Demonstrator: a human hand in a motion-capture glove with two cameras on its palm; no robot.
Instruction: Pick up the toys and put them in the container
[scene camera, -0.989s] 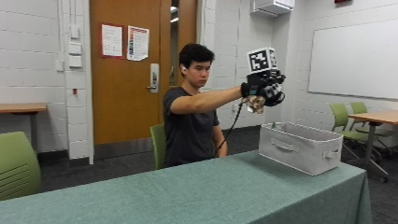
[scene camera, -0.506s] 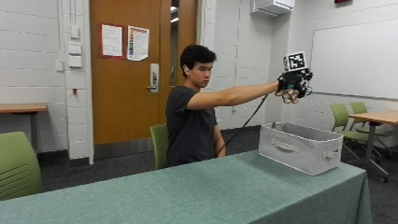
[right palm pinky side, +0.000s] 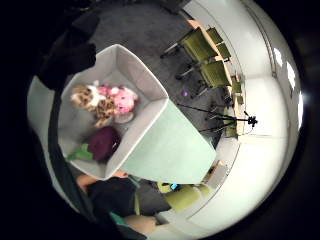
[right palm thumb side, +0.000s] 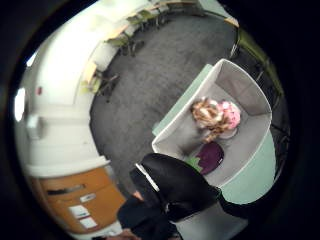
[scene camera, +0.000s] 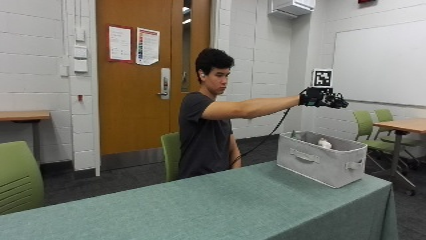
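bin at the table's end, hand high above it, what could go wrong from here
The bin sits at the table's far end near the edge; a knock on the way down might push it off. The hand is high above the bin, so anything released from there could bounce out past the toys already inside.

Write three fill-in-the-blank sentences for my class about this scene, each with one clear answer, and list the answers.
1. The grey fabric bin stands on a ____ tablecloth.
2. The gloved right hand is held ____ the bin.
3. Beside the pink plush toy in the bin lies a dark ____ toy.

Answers: green; above; purple
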